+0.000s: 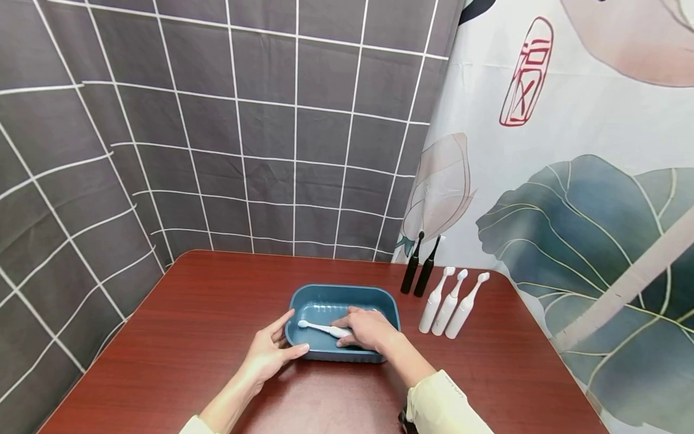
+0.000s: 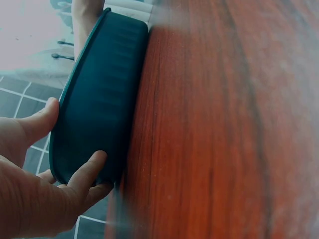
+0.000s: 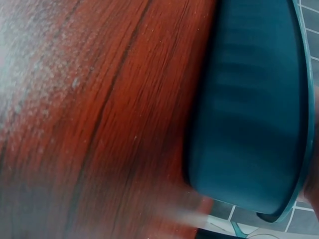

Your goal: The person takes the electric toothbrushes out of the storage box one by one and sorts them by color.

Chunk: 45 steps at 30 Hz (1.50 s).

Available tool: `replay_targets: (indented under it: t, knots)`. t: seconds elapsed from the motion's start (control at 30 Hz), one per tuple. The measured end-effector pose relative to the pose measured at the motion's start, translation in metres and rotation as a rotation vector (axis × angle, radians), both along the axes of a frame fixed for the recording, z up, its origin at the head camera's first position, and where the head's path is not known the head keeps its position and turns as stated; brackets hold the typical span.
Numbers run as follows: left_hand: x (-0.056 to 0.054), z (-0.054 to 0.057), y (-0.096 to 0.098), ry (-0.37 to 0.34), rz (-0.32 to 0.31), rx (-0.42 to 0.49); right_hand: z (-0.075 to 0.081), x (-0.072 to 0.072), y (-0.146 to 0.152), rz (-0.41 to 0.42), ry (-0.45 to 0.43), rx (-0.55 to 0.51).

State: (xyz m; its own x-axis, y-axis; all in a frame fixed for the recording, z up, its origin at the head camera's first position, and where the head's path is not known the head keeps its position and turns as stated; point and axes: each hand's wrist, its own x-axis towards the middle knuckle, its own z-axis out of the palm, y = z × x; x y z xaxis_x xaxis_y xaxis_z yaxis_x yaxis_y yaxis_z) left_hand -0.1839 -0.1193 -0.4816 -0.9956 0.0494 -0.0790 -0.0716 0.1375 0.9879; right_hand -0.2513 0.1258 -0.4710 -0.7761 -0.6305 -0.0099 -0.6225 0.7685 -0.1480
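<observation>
A blue plastic bin [image 1: 343, 357] sits on the table. At its left end my left hand [image 1: 268, 352] grips the side, thumb at the front rim and fingers at the outer wall; the left wrist view shows those fingertips [image 2: 97, 158] pressed to the wall. Inside the bin lies a white electric toothbrush [image 1: 324, 328], its brush head pointing left. My right hand [image 1: 370, 329] reaches in over the right side and holds the toothbrush by its handle, which the fingers partly cover. In the right wrist view the bin's wall [image 3: 249, 109] hides most of that hand.
Right of the bin, three white electric toothbrushes [image 1: 447, 308] lie side by side on the reddish-brown table [image 1: 217, 295]. Behind them are two black electric toothbrushes [image 1: 425, 276]. A grey gridded curtain [image 1: 260, 132] hangs behind the table, a patterned white one [image 1: 488, 181] at the right.
</observation>
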Motion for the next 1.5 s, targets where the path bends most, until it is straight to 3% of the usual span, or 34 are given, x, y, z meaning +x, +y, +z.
replay_targets:
  t: [0.43, 0.63, 0.87, 1.13, 1.37, 1.5]
  knots:
    - [0.000, -0.002, 0.001, 0.005, 0.006, -0.013, -0.001, 0.000, 0.001, 0.026, 0.032, 0.008]
    - [0.000, -0.001, 0.001, 0.005, 0.005, -0.019, 0.001, 0.001, 0.007, -0.009, 0.042, -0.050]
    - [0.000, -0.002, -0.001, -0.014, 0.012, -0.025, 0.014, 0.007, 0.009, -0.101, 0.008, -0.229]
    - [-0.001, -0.003, -0.002, -0.024, 0.006, -0.011, 0.029, 0.012, 0.013, -0.168, 0.067, -0.450]
    - [0.000, -0.002, -0.002, -0.012, 0.003, -0.005, 0.047, 0.017, 0.023, -0.119, 0.041, -0.760]
    - [0.000, -0.001, -0.002, -0.017, 0.000, 0.007, 0.056, 0.021, 0.032, -0.104, 0.046, -0.872]
